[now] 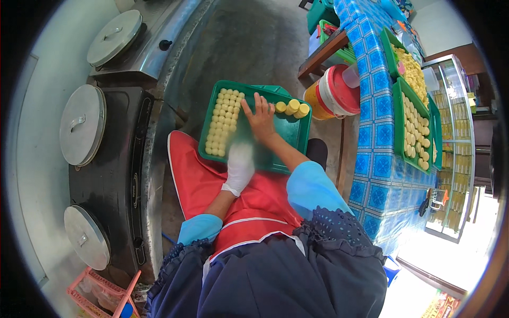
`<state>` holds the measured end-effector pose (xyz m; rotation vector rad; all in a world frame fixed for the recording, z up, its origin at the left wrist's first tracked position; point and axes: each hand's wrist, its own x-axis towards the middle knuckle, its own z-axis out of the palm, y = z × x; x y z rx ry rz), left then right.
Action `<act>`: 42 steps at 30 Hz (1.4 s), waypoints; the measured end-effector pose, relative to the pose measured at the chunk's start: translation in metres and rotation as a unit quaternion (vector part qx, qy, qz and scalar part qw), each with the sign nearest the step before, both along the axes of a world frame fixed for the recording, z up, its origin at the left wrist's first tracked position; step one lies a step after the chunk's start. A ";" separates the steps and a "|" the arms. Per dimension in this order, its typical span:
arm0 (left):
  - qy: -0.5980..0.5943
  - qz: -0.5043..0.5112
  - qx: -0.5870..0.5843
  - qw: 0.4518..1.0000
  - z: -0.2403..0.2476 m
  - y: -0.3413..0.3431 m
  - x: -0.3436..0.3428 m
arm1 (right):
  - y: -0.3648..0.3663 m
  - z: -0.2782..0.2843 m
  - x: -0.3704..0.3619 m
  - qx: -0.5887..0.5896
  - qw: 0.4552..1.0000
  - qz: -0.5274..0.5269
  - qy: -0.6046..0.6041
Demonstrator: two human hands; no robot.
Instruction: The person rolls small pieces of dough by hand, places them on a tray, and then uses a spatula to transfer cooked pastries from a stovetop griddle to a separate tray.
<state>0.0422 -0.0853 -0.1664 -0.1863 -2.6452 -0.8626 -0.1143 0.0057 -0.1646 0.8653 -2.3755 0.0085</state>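
Observation:
A green tray [295, 134] rests over my lap, on a red apron [185, 164]. Rows of small pale-yellow dough balls [222, 119] fill its left side. My right hand [260, 121] is bare, its fingers stretched out along the right edge of those rows; whether the fingertips touch the balls, I cannot tell. My left hand [240, 165] wears a white glove and is just below and beside the rows. Motion smears its fingers, so what they hold does not show. Several short yellow cylinders [292, 107] sit in the tray's upper right corner.
Stoves with lidded pots [82, 124] line the left. A red-lidded bucket [336, 90] stands beyond the tray's right corner. At right, a table with a blue checked cloth [374, 153] carries green trays [398, 124] of yellow pieces. A pink rack [98, 291] is at lower left.

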 end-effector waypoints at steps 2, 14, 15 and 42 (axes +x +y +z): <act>0.016 0.008 -0.007 1.000 0.001 -0.002 -0.005 | -0.003 0.000 0.000 -0.004 1.000 -0.007 0.006; -0.109 -0.063 -0.134 0.983 0.044 0.008 -0.026 | 0.081 0.022 0.068 -0.027 0.964 -0.009 -0.263; -0.109 -0.082 -0.147 0.980 0.041 0.007 -0.025 | 0.084 0.024 0.076 -0.017 0.967 -0.010 -0.255; -0.062 -0.079 -0.159 0.982 0.024 -0.002 -0.027 | 0.070 0.019 0.065 -0.023 0.963 -0.035 -0.266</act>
